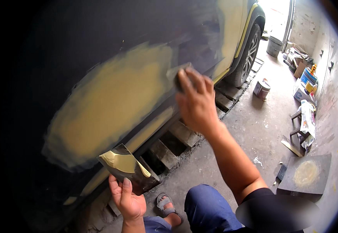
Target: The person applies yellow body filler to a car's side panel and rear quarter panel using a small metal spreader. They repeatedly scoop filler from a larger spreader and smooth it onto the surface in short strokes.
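One dark, flat, rectangular plate (142, 183) is held up by the left hand (129, 199), which is closed on its lower edge with the thumb at the front and the fingers bent behind; one smooth mound of pale-yellow putty (119, 161) is carried on the plate, just beyond the fingertips. One small, flat, dark spreader (178, 82), blurred, is gripped between the bent fingers of the right hand (196, 95); whether the dark-grey car panel (110, 29) is touched by it cannot be told. On that panel, one large, oval, pale-yellow filler patch (107, 116) is seen just left of the right hand and above the left one. To the upper right of the right hand, one black-tyred car wheel with silver spokes (249, 62) is seen, and one grey bucket (274, 46) and one brown-and-white round can (262, 89) are set on the grey concrete floor (240, 124)
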A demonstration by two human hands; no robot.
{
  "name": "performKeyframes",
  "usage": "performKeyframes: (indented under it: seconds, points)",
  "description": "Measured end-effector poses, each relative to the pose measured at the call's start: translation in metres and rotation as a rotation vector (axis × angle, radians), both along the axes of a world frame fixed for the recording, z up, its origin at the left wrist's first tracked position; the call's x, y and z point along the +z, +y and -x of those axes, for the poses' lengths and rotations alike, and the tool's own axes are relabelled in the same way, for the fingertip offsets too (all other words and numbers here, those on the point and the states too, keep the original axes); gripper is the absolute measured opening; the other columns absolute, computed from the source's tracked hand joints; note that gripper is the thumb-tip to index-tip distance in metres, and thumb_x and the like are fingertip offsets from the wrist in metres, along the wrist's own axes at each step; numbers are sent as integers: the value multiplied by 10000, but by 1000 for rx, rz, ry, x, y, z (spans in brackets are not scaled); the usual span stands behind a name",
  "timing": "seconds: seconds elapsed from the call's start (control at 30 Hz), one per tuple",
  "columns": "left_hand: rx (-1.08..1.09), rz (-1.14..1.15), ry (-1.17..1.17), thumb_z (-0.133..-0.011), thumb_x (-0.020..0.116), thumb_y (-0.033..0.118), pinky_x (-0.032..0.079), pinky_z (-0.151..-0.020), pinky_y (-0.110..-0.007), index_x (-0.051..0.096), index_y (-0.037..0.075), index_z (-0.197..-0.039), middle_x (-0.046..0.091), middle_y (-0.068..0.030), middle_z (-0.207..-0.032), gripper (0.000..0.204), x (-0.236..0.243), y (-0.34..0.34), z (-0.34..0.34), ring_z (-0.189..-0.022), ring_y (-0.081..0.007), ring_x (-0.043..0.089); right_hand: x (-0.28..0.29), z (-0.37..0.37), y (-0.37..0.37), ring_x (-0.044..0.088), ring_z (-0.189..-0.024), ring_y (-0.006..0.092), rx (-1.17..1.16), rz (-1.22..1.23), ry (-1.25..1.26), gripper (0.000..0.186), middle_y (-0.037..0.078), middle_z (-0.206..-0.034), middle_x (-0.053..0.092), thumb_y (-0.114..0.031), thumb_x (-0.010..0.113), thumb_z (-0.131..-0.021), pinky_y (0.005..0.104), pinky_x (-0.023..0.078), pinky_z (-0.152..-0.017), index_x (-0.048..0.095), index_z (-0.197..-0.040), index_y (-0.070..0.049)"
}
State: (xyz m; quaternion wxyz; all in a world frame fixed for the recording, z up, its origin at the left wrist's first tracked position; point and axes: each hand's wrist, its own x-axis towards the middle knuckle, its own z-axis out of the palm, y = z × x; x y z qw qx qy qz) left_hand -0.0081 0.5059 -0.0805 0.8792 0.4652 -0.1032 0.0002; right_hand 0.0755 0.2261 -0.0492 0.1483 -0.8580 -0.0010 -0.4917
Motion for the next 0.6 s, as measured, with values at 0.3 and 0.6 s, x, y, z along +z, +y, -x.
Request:
performKeyframes:
  seconds: [0.3, 0.6]
  points:
    - [-1, 1, 5, -962, 531, 56, 433, -1059, -416, 415, 57, -1403, 578, -112, -1306, 456, 0, 1, 3, -1202, -237, 560, -13, -10, 6, 419, -1188, 408, 52, 13, 113, 560, 118, -1381, 456, -203, 607, -875, 534, 412, -939, 459, -1408, -121]
    - [-104, 68, 69, -958, 521, 44, 424, -1062, -415, 443, 62, -1372, 577, -98, -1303, 422, -1, -19, 0, -1200, -230, 556, -42, 75, 25, 429, -1254, 381, 606, -313, 214, 550, 177, -1385, 456, -196, 626, -909, 470, 356, -1067, 485, -1422, -58]
